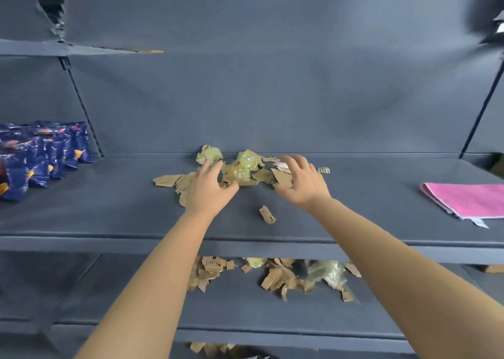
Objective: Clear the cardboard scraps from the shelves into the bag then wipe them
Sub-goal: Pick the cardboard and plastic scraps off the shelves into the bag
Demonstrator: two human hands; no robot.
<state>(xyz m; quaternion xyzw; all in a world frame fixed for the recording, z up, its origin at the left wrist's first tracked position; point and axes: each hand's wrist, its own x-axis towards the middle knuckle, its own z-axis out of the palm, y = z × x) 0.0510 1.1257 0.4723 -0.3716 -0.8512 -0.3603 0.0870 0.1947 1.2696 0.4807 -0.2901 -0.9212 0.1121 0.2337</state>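
Cardboard scraps (263, 175) lie heaped on the shelf (109, 208), the pile running left to right; your left hand (203, 188) and right hand (300, 182), equally near, bracket its ends, fingers spread and loosely curved, gripping nothing.

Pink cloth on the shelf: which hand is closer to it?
Right. The right hand is left of the pink cloth, apart from it; the left hand is farther left.

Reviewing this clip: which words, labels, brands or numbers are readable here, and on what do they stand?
No text is readable.
Shiny blue snack packets: printed, but too blurred to read.
Small white tag on the folded pink cloth: too small to read.
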